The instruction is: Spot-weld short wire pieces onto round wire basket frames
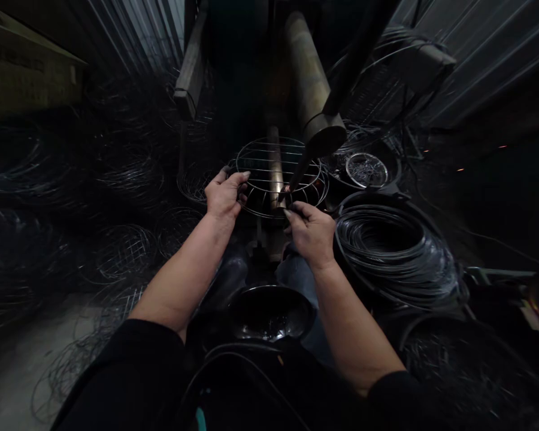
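Note:
My left hand (227, 191) grips the left rim of a round wire rack (256, 160), its thumb lying over the top wires. Two rings with parallel cross wires make up the rack, which sits between the arms of a dark welding machine. Below the rack's top wires runs the lower metal arm (275, 170); the thick upper arm (308, 72) carries a slanted electrode (300, 170) that comes down at the near rim. A reddish spot shows at its tip. My right hand (312, 230) is closed in a pinch right beside that tip; what its fingers hold is hidden.
A coil of dark wire (386, 245) fills a tub at the right. Behind it a round dish (366, 170) holds small wire pieces. A black bowl (272, 314) rests between my knees. Wire racks (126, 251) are heaped at the left. Sparks fly at the far right.

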### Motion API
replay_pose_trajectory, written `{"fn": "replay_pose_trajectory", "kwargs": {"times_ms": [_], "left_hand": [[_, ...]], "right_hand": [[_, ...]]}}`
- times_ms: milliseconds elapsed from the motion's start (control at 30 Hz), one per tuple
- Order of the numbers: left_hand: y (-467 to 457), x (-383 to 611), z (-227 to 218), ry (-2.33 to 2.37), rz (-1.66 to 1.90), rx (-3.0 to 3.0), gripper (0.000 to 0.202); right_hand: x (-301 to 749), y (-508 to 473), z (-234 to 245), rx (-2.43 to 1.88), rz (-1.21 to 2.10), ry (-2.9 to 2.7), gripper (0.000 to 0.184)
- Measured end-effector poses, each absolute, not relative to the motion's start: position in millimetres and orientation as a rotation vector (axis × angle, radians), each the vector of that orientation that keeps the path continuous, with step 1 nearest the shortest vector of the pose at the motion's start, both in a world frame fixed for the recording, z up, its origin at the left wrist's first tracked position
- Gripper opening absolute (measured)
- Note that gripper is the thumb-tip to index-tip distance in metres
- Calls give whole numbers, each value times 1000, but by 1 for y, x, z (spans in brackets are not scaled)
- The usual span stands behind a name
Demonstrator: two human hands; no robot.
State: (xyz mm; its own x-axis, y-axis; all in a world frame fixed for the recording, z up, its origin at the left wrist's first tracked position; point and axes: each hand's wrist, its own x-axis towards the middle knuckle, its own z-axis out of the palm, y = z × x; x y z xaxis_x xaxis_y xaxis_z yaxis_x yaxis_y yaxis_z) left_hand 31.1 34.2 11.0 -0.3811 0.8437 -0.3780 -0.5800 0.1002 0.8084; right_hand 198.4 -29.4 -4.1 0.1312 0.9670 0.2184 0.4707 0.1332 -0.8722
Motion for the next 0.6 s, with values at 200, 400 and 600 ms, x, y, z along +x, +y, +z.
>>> {"fn": "replay_pose_trajectory", "kwargs": {"times_ms": [200, 400, 600], "left_hand": [[37, 31, 9, 1195, 1589, 300, 58], [37, 32, 9, 1191, 1593, 287, 62], [35, 32, 10, 1175, 1613, 267, 54]], "right_hand": [[198, -24, -11, -1430, 597, -1527, 18], [197, -24, -16, -1416, 613, -1487, 21], [196, -24, -9, -1410, 601, -1484, 16]]}}
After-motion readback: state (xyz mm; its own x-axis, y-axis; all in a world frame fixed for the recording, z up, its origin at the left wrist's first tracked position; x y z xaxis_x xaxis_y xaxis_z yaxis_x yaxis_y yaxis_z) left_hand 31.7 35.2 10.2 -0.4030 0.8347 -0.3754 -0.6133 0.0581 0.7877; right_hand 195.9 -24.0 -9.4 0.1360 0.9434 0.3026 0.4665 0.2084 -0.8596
